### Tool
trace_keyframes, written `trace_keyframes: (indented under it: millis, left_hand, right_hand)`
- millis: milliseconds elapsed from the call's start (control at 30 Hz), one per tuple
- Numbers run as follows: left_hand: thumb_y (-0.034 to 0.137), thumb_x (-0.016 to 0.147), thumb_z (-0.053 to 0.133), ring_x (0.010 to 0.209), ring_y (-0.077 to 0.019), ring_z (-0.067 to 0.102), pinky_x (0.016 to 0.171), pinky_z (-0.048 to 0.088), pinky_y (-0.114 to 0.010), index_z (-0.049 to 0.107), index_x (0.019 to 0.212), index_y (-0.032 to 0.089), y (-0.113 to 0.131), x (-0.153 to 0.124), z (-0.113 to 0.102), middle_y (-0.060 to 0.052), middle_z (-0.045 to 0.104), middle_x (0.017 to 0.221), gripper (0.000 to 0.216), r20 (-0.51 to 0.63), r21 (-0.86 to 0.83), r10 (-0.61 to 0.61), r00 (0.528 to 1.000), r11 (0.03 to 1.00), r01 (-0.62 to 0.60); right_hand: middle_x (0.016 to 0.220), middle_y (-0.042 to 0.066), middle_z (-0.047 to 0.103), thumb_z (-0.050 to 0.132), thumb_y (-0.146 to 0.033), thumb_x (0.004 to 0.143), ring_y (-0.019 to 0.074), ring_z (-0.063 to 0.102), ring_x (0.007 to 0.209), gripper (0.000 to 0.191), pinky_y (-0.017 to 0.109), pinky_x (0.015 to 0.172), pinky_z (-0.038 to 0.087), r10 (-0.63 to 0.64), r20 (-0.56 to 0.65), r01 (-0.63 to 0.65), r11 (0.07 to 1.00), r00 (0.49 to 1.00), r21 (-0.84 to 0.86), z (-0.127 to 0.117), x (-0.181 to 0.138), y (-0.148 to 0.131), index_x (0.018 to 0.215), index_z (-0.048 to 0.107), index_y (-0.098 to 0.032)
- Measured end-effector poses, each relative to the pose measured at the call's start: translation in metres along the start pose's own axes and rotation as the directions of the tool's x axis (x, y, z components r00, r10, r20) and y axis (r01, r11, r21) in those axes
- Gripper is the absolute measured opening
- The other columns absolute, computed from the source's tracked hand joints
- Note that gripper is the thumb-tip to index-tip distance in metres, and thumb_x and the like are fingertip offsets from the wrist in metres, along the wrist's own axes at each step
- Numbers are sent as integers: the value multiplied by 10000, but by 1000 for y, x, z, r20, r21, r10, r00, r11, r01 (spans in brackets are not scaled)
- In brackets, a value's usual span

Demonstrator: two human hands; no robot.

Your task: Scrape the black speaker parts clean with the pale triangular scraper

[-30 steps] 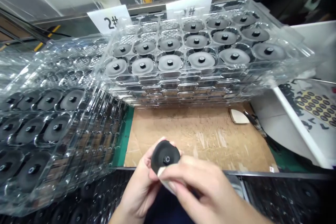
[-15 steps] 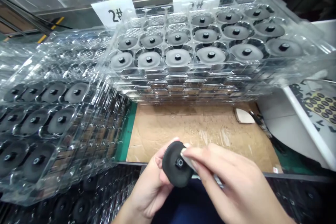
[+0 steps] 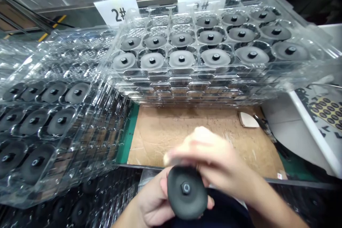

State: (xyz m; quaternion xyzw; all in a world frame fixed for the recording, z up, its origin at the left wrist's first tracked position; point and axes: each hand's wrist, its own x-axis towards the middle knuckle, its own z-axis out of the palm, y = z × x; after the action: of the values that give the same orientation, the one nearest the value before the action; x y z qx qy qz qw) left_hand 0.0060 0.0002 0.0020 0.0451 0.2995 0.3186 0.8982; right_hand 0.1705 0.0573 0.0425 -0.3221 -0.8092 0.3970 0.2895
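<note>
A dark grey round disc (image 3: 187, 192) with a small hub at its centre is gripped in my left hand (image 3: 151, 203) low in the middle of the view, its face turned toward me. My right hand (image 3: 213, 160) hovers just above and behind the disc, blurred by motion, its fingers curled together over the disc's upper edge. Whether they hold anything I cannot make out.
A stack of clear plastic trays (image 3: 203, 85) with several grey discs stands at the back. More clear trays (image 3: 66, 149) of discs lie at the left. A brown cardboard sheet (image 3: 165, 128) covers the bench. A white tray (image 3: 310, 114) with small stickers is at the right.
My left hand brought the disc lower and closer to me, its face now more toward the camera. My right hand left the hub and moved up over the disc's top, blurred.
</note>
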Motion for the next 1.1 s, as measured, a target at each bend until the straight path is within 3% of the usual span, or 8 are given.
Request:
trace_keyframes:
  millis: [133,267,367,467,667,833,967,1100]
  left_hand:
    - [175,724,632,904,-241,649,663,550,-259,602,1093,221,3,2,0,-65,666,1046,372,137,-114,-80,987,989,96]
    - [221,665,703,938,-252,626,700,542,-269,607,1086,188,9,2,-3,-79,621,1116,434,135,-118,-16,991,993,32]
    - [329,555,768,990,-285,595,731,538,-297,588,1114,177,12,2,-4,-90,586,1164,607,109,-114,-8,994,993,21]
    - [337,590,743,1058,-305,559,777,525,-317,575,1133,177,12,3,-5,-101,571,1200,591,79,-114,-2,997,993,11]
    - [309,738,626,1107,-268,538,938,428,-333,596,1102,143,6,8,-9,-125,596,1186,402,-61,-185,82,995,979,-92]
    - [282,768,594,1124,-258,528,1003,368,-362,603,1082,146,4,9,-14,-117,600,1186,342,-163,-196,209,964,951,-240]
    - [263,754,617,1148,-250,505,1028,333,-397,577,1123,194,8,9,-17,-99,564,1238,378,-229,-129,248,941,951,-281]
    - [240,719,656,1125,-238,519,982,384,-358,506,1211,234,7,13,-11,-89,566,1230,514,-235,-23,299,925,949,-313]
  right_hand:
    - [927,-6,655,487,-261,876,130,608,807,197,223,653,484,417,-165,-430,901,894,-51,17,-23,54,1024,615,-276]
    - [1065,80,587,415,-230,885,202,590,933,296,341,765,504,459,-245,-500,855,854,-138,60,-58,91,1135,574,-237]
    - [1227,136,466,390,-226,878,270,508,1069,353,451,855,454,453,-342,-533,824,823,-191,87,-79,99,1200,533,-208]
    - [1209,129,493,455,-237,841,299,505,1049,358,487,839,452,433,-365,-529,819,824,-222,98,-86,100,1186,551,-227]
    - [1112,111,556,405,-224,869,233,566,947,282,413,814,482,413,-392,-512,837,822,-194,81,-61,104,1054,619,-217]
    - [1004,71,630,428,-237,875,185,601,908,273,303,754,513,395,-339,-451,886,854,-103,87,-56,83,1108,568,-208]
    - [805,36,659,473,-211,850,170,625,729,195,276,630,521,404,-276,-435,899,872,-57,82,-56,66,966,630,-207]
    - [1059,43,615,473,-209,866,168,590,901,261,272,708,495,408,-404,-453,891,818,-18,49,-34,34,1115,544,-240]
